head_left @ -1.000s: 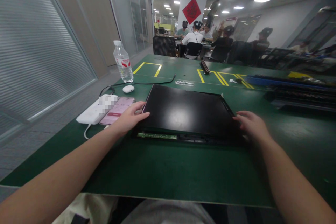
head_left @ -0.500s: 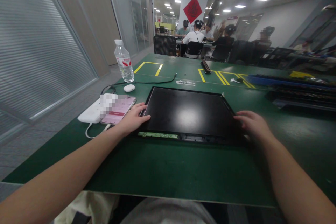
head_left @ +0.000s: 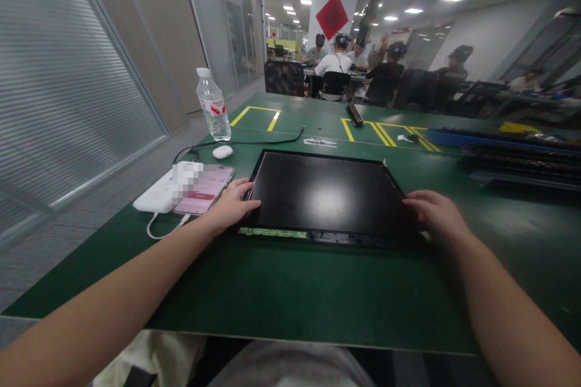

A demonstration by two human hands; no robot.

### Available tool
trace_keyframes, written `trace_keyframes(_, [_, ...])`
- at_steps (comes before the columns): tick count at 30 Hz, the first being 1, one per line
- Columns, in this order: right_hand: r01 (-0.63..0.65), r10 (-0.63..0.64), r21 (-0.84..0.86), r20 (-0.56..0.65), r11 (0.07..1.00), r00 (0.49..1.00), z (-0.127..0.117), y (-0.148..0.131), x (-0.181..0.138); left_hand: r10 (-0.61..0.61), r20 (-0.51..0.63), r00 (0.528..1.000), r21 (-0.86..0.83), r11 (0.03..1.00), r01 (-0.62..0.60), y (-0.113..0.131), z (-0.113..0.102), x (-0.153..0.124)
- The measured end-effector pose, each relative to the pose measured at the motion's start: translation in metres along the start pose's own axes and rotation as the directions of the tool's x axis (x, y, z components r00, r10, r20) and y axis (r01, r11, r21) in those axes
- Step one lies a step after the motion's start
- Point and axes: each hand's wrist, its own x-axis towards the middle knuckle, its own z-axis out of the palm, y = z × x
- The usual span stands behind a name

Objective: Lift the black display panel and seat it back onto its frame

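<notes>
A black display panel point(head_left: 327, 193) lies flat on the green table, its dark screen facing up and set in a black frame. Along its near edge a narrow green circuit board point(head_left: 272, 233) is exposed. My left hand point(head_left: 232, 204) grips the panel's left edge, thumb over the frame and fingers along the side. At the right edge my right hand point(head_left: 436, 213) holds the frame with bent fingers; some fingertips are hidden beneath or behind it.
Left of the panel lie a phone point(head_left: 206, 190), a white power bank point(head_left: 154, 193) with a cable, a white case point(head_left: 222, 152) and a water bottle point(head_left: 213, 109). Dark strips point(head_left: 521, 163) are stacked at right. Yellow tape point(head_left: 351, 131) marks the table point(head_left: 290, 296). People sit beyond.
</notes>
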Motion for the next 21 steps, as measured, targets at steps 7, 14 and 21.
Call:
trace_keyframes(7, [0.008, -0.011, -0.065, -0.042, 0.998, 0.999, 0.002, -0.004, -0.005, -0.030, 0.009, 1.000, -0.016, 0.999, 0.030, 0.000, 0.000, 0.000])
trace_keyframes(14, [0.011, -0.022, -0.149, -0.076, 0.989, 0.997, 0.007, -0.009, -0.010, -0.029, -0.006, 1.000, -0.126, 0.992, 0.028, 0.010, -0.002, -0.007])
trace_keyframes(21, [0.043, -0.058, -0.164, -0.086, 0.986, 0.995, 0.006, -0.002, -0.007, 0.207, 0.112, 0.972, 0.048, 0.976, -0.213, 0.006, -0.024, -0.008])
